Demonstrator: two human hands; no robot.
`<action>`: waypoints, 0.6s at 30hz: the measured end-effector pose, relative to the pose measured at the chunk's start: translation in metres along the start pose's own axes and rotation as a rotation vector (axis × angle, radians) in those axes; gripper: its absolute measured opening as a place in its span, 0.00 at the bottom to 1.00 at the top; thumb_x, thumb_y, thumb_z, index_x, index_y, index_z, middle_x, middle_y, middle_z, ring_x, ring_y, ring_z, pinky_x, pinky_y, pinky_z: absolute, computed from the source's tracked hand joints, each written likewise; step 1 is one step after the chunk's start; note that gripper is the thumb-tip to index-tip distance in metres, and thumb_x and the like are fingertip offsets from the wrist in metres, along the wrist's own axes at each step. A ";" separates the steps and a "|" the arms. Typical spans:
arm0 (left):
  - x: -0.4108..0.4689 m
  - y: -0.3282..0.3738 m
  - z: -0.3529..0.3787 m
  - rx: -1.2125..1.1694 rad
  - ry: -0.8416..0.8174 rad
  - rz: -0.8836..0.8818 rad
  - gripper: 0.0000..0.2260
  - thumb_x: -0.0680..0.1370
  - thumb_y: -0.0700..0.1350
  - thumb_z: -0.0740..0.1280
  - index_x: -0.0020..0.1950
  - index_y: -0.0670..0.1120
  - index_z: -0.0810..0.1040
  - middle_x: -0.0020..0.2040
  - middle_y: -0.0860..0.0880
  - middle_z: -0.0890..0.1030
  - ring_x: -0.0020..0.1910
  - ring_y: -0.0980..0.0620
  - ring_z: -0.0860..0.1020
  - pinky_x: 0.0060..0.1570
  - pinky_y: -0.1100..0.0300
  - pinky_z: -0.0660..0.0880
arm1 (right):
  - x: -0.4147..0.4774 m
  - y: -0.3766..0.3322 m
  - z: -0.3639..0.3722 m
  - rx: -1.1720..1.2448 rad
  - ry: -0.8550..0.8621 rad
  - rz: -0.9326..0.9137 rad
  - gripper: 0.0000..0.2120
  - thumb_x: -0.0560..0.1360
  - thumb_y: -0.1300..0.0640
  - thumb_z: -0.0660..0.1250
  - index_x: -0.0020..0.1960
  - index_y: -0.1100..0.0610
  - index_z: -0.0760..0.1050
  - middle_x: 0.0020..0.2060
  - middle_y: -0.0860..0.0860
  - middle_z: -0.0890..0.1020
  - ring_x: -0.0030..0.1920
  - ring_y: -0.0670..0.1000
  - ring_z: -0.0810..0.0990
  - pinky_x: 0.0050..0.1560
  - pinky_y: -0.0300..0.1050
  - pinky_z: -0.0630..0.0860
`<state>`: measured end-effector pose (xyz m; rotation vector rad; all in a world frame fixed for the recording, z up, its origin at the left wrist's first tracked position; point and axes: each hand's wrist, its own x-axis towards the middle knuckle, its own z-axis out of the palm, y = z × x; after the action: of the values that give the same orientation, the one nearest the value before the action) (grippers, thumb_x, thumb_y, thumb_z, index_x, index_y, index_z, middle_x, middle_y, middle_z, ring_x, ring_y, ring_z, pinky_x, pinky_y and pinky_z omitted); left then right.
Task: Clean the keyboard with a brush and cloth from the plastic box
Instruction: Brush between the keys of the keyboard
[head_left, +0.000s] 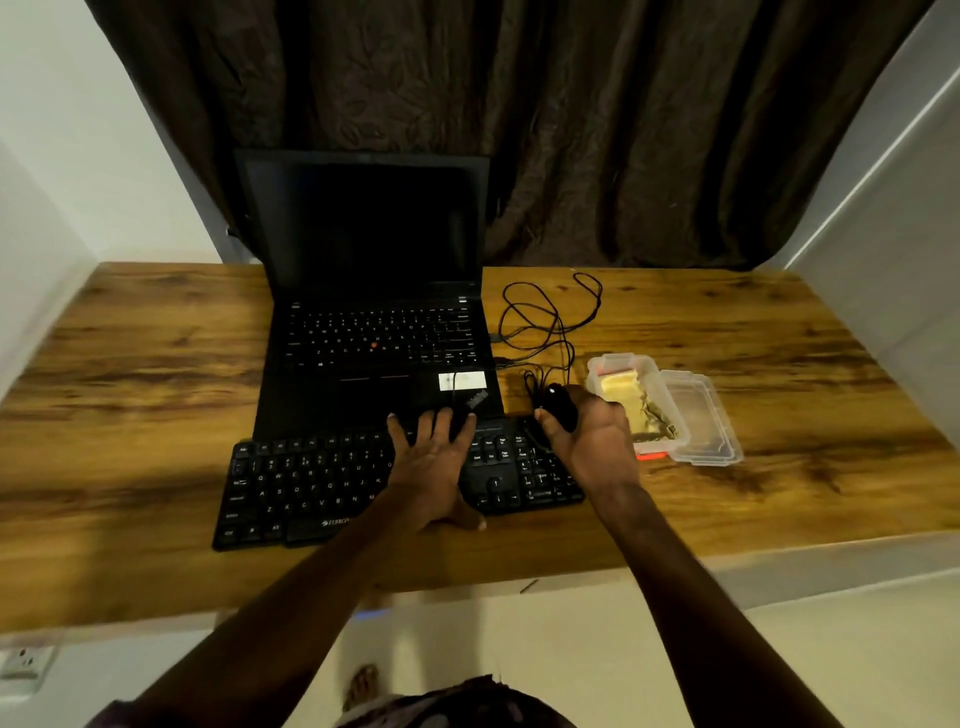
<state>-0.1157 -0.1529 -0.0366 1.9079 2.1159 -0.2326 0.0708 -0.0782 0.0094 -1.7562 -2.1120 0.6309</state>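
A black external keyboard (311, 488) lies on the wooden desk (156, 415), in front of an open black laptop (374, 322). My left hand (431, 462) rests flat on the keyboard's middle, fingers spread and straight. My right hand (592, 441) hovers over the keyboard's right end and grips a black mouse (561, 405). To the right stands the open clear plastic box (649, 374); a yellow cloth (618, 387) and something brownish show inside it. I cannot pick out the brush.
The box's clear lid (706, 421) lies against its right side. A tangle of black cable (545, 322) runs from the laptop's right side toward the mouse. Dark curtains hang behind the desk, and white walls close in on both sides.
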 end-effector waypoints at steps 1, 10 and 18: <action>0.000 0.001 -0.001 0.015 -0.012 -0.017 0.64 0.58 0.74 0.73 0.81 0.51 0.41 0.79 0.42 0.48 0.78 0.40 0.48 0.69 0.26 0.41 | 0.000 -0.005 0.000 0.045 -0.007 -0.026 0.21 0.77 0.42 0.69 0.64 0.53 0.77 0.55 0.56 0.81 0.57 0.55 0.78 0.56 0.51 0.80; 0.000 0.016 -0.008 0.141 -0.002 -0.061 0.65 0.57 0.74 0.73 0.81 0.45 0.45 0.77 0.42 0.51 0.75 0.38 0.53 0.70 0.28 0.48 | 0.006 0.011 -0.017 0.168 0.022 0.015 0.16 0.76 0.50 0.73 0.61 0.57 0.80 0.49 0.53 0.82 0.50 0.51 0.79 0.50 0.45 0.81; 0.008 0.027 -0.005 0.105 -0.007 0.053 0.64 0.58 0.76 0.71 0.80 0.44 0.44 0.79 0.44 0.50 0.77 0.40 0.51 0.72 0.33 0.48 | 0.002 -0.008 -0.011 0.156 -0.020 -0.026 0.17 0.76 0.48 0.72 0.62 0.54 0.79 0.48 0.50 0.79 0.50 0.47 0.76 0.48 0.41 0.78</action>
<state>-0.0905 -0.1406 -0.0324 2.0157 2.0836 -0.3450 0.0694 -0.0764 0.0226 -1.6426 -2.0351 0.7873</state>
